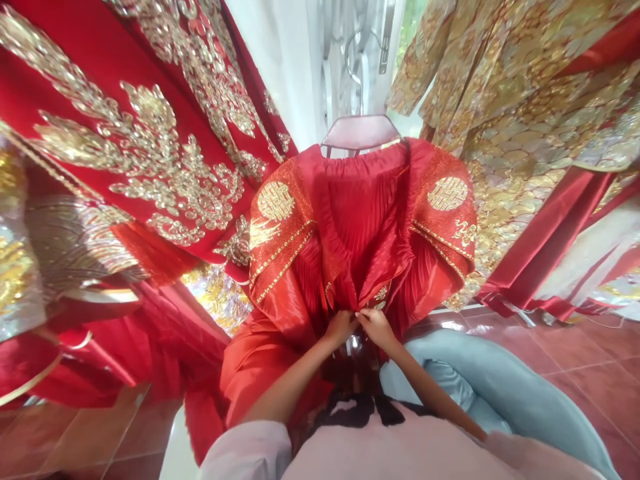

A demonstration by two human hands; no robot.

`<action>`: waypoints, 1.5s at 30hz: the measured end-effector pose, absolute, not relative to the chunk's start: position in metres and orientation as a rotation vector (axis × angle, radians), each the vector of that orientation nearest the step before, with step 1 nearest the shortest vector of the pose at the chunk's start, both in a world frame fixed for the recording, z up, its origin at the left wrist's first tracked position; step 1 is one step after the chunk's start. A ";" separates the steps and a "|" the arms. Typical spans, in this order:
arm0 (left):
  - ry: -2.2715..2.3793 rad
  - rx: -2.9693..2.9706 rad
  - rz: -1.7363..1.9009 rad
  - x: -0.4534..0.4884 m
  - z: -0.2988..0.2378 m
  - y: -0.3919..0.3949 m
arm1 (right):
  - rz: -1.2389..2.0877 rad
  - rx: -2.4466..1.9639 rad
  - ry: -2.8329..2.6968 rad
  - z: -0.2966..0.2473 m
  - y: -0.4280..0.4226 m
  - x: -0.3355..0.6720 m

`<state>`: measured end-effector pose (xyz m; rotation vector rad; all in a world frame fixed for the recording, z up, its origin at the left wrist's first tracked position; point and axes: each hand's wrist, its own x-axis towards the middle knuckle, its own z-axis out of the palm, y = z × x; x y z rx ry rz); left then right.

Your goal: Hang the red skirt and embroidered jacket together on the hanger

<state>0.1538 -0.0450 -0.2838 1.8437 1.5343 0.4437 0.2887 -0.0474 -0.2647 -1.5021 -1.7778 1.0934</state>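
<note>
A red pleated garment (295, 257) with gold-trimmed shoulder pieces and round gold emblems hangs in front of me on a pale pink hanger (361, 132). Low on its front opening, my left hand (341, 328) pinches the red fabric edge. Right beside it, fingertips nearly touching, my right hand (376, 327) is closed on the same edge from the other side. Any small fastener between the fingertips is too hidden to make out. A bit of gold embroidery shows just above my right hand.
On the left hangs a red garment with gold beading (170, 153) and a red tassel (150, 253). Gold patterned garments (530, 100) hang on the right. My blue-trousered leg (500, 373) extends over reddish floor tiles (590, 360). Orange-red fabric (270, 373) drapes at lower left.
</note>
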 end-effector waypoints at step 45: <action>1.926 1.969 -0.039 0.155 -0.221 -0.044 | 1.544 -1.172 -0.921 -0.192 -0.042 0.256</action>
